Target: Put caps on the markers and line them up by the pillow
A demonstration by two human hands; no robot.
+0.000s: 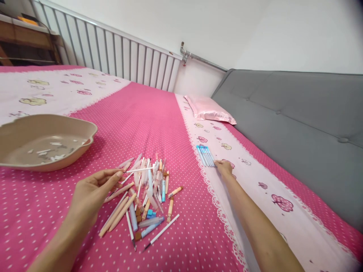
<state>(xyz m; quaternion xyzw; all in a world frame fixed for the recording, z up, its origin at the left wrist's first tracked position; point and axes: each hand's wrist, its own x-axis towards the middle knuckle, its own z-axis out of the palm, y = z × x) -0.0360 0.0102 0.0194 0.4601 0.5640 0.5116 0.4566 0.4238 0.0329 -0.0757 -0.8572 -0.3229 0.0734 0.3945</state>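
Pen parts lie in a messy heap on the pink dotted bed, right in front of us. Our left hand pinches one thin white refill between thumb and fingers, just above the heap. Our right hand reaches far out, its fingers bent down on the end of a neat row of blue pens; we cannot tell if it grips one. We seem to be sorting or building pens, one at a time. Next, the refill needs a matching tube from the heap. A tan basin with small white scraps sits to the left. A pink pillow lies by the grey headboard. Nothing blocks either hand.
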